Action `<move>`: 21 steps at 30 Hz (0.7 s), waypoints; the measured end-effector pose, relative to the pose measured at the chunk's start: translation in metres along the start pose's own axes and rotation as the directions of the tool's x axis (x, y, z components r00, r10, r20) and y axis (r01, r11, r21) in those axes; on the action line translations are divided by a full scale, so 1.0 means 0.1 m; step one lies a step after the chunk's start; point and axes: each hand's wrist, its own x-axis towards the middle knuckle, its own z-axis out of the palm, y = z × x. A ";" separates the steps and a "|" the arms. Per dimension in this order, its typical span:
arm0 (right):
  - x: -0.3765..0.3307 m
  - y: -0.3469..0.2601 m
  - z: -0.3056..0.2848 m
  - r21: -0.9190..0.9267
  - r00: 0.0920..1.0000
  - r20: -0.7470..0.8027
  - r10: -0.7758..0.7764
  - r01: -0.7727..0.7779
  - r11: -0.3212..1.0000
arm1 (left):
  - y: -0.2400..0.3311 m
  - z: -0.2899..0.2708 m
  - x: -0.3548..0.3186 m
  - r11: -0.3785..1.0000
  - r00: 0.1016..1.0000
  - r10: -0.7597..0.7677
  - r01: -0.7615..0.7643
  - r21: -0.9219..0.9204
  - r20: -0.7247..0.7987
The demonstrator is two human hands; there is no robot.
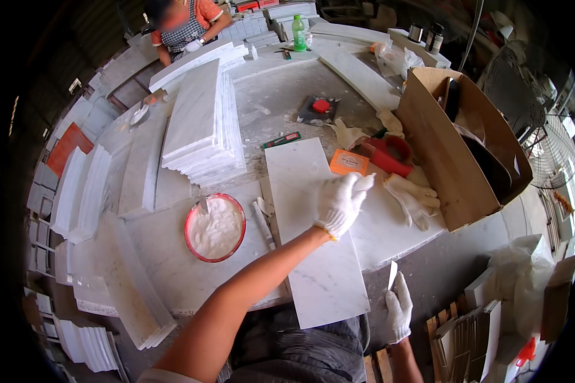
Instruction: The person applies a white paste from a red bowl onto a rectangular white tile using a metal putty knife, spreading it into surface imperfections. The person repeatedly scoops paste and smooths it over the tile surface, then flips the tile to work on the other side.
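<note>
"Dusty bench (pixel 275 96) is carrying the white slab (pixel 329 271), near end overhanging."

"Leaning there could be tipping it. Right hand (pixel 399 307) is pinching a white strip (pixel 393 274); left hand's (pixel 342 199) fingers, I can't tell."

The orange pack (pixel 349 162) on the right has big printed words on its top. Farther off and to the left, the thin green pack (pixel 282 140) has small marks on it, too blurry to read.

Dusty grey worktable (pixel 271 89): marble slab (pixel 322 268) (overhanging near edge), green bottle (pixel 299 35), dark pad (pixel 308 116).
</note>
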 end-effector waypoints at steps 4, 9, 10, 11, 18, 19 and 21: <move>-0.09 0.13 0.25 0.196 0.997 -0.076 0.027 -0.011 0.981 | -0.01 0.44 0.05 0.995 0.999 0.043 -0.041 0.093 -0.022; -0.09 0.04 0.32 0.285 0.991 -0.123 0.058 -0.021 0.958 | -0.15 0.63 -0.07 0.956 0.998 0.032 -0.046 0.290 0.053; -0.06 0.08 0.30 0.282 0.990 -0.131 0.049 -0.010 0.959 | -0.14 0.63 -0.06 0.954 0.997 0.025 -0.044 0.297 0.068; -0.01 0.10 0.26 0.276 0.989 -0.140 0.041 -0.001 0.961 | -0.09 0.62 -0.05 0.954 0.998 0.037 -0.052 0.297 0.054; 0.04 0.07 0.28 0.218 0.992 -0.121 0.025 0.002 0.976 | -0.04 0.54 -0.03 0.952 0.998 0.062 -0.063 0.301 0.011; 0.03 0.04 0.31 0.220 0.990 -0.135 0.036 -0.006 0.975 | -0.03 0.54 -0.04 0.948 0.998 0.062 -0.061 0.312 0.007; 0.01 0.03 0.34 0.217 0.990 -0.136 0.028 0.002 0.976 | -0.04 0.55 -0.05 0.949 0.997 0.082 -0.079 0.307 0.004</move>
